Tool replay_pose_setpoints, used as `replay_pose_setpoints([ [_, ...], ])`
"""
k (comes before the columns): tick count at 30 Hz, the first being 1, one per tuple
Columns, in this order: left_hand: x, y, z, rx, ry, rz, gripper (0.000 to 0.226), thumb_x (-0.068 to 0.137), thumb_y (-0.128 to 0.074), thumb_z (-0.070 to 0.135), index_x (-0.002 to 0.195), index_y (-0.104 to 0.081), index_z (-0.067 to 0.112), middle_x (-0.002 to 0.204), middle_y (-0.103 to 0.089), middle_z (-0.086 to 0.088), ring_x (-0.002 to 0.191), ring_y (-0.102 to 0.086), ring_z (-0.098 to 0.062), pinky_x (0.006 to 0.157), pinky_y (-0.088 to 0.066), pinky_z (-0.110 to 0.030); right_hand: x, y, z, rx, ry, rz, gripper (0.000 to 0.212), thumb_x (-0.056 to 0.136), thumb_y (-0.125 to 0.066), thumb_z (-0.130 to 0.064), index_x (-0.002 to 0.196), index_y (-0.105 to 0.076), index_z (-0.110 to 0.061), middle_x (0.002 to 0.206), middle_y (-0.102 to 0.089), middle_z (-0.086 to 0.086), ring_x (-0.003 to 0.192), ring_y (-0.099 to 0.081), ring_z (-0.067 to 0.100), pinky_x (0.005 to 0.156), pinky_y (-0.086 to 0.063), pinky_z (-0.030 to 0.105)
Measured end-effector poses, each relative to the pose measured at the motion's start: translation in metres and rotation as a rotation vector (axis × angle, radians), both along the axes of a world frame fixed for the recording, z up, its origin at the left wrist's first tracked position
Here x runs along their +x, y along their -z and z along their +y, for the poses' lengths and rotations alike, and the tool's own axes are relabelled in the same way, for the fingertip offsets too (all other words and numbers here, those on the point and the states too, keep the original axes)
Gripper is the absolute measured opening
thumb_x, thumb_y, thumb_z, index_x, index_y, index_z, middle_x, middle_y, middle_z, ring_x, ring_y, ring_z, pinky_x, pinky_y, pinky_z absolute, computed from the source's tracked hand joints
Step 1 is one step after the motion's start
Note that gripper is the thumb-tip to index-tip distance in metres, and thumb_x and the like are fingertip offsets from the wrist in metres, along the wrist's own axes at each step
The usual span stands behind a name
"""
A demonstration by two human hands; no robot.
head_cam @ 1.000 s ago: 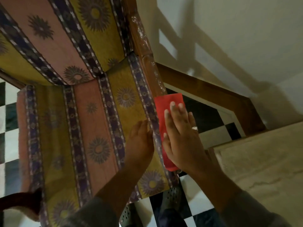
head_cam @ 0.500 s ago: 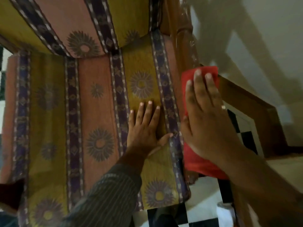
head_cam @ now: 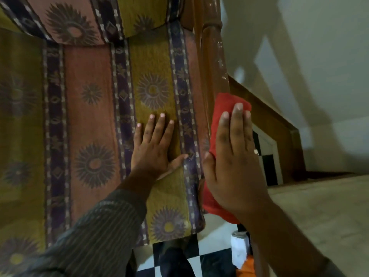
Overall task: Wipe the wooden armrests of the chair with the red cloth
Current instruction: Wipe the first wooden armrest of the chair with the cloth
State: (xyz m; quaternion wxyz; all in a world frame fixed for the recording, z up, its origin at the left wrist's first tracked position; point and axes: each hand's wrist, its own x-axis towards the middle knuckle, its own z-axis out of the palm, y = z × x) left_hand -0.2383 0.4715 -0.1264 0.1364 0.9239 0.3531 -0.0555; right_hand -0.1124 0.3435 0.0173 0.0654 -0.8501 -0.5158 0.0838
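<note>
The big soft seat cushion (head_cam: 93, 120) of the chair fills the left side. It has yellow, pink and dark purple stripes with round sun flowers on it. My striped grey sleeve (head_cam: 95, 232) comes up from the bottom. My left hand (head_cam: 154, 148) lies flat on a yellow stripe of the cushion, fingers stretched out and a little apart, thumb pointing to the right. It holds nothing.

Just right of the cushion edge runs the shiny brown wooden armrest (head_cam: 213, 56). It goes up toward the chair's back. The lower part of it is hidden under the cloth and my hand.

The soft red cloth (head_cam: 221, 108) lies on the armrest. My right hand (head_cam: 235, 166) is on top of it, flat and open, pressing it down with the palm and straight fingers. Red cloth sticks out past my fingertips and below my wrist.

Under the chair is a black and white checkered floor (head_cam: 207, 258). To the right is a brown wooden door frame (head_cam: 279, 126), near the armrest, and a pale wall (head_cam: 309, 47) with grey shadows.
</note>
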Motion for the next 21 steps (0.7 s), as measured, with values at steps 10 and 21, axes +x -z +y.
replay_pose_setpoints([
  [10, -0.002, -0.008, 0.0, 0.001, 0.041, 0.007, 0.105, 0.081, -0.002, 0.085, 0.158, -0.017, 0.016, 0.167, -0.013, -0.012, 0.154, -0.009, -0.035, 0.121, -0.01, -0.06, 0.026, -0.004, 0.075, -0.022, -0.085, -0.162, 0.071, 0.096, -0.019, -0.04, 0.156, -0.008, -0.002, 0.166, -0.004, 0.023, 0.153, -0.002, 0.039, 0.121, -0.021, 0.057],
  [21, -0.001, -0.004, 0.0, 0.004, 0.019, 0.005, 0.104, 0.082, -0.008, 0.086, 0.158, -0.015, 0.015, 0.167, -0.011, -0.011, 0.154, -0.007, -0.033, 0.123, -0.007, -0.058, 0.04, -0.005, 0.087, 0.008, -0.013, -0.005, 0.069, 0.099, -0.023, -0.038, 0.156, -0.003, -0.004, 0.166, -0.001, 0.022, 0.153, -0.001, 0.037, 0.122, -0.013, 0.045],
])
